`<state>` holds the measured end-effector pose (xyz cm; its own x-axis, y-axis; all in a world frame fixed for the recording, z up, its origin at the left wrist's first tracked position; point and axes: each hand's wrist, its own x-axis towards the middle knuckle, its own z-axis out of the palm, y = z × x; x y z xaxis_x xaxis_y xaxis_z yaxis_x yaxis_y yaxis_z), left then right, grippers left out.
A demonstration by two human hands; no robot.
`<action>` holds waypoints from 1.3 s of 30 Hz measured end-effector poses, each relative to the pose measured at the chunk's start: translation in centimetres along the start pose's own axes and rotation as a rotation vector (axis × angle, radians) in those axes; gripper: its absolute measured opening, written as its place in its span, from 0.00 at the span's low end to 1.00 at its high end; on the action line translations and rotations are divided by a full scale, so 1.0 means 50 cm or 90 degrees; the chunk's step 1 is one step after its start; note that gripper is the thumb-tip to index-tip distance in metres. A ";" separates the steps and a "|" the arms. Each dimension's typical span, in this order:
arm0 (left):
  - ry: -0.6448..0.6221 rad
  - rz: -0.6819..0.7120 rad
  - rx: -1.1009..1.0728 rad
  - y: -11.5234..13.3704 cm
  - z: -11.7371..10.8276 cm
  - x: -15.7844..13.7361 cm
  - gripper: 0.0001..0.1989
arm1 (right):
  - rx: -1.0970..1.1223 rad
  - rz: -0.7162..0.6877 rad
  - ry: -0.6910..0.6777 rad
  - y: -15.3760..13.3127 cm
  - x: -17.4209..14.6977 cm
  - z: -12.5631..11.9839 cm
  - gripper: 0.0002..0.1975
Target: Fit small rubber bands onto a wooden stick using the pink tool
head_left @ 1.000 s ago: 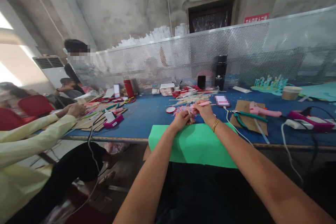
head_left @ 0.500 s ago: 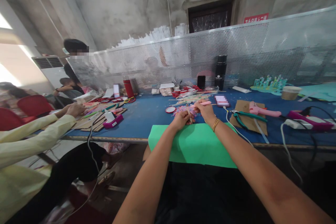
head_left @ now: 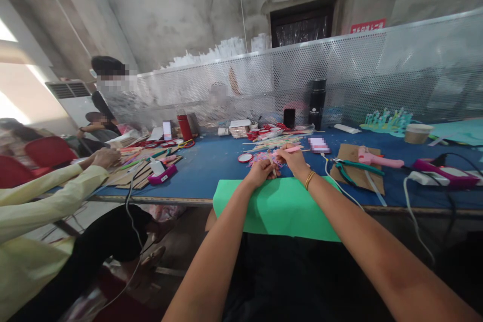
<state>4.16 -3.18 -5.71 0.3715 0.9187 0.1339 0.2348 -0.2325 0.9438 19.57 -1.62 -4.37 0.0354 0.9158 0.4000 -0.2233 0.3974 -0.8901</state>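
Observation:
Over the near table edge, my left hand is closed on a thin pale strip that points up and down between the fingers. My right hand, with a gold bracelet at the wrist, grips a pink pen-like tool, its tip close to the left fingers. Both hands are close together. Just behind them lies a pile of small pink and purple pieces, partly covered by the hands. A green sheet hangs over the table edge beneath my forearms.
Right of my hands are green-handled pliers and a pink glue gun on cardboard, with cables nearby. Behind stand thin sticks, a phone and a black flask. To the left, a co-worker's hands work at the table.
My right hand and the pink tool have shifted slightly left, toward the strip. The left hand stays almost where it was.

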 end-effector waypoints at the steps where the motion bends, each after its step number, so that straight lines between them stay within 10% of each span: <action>1: 0.002 -0.001 0.000 -0.001 0.000 0.001 0.13 | 0.000 0.003 0.001 0.000 0.000 0.001 0.16; 39: 0.003 -0.001 0.012 0.009 0.001 -0.003 0.17 | -0.012 -0.005 0.022 0.004 0.002 -0.002 0.14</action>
<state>4.28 -3.44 -5.33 0.3666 0.9206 0.1343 0.2527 -0.2374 0.9380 19.64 -1.42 -4.53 0.0706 0.9139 0.3999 -0.2050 0.4056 -0.8908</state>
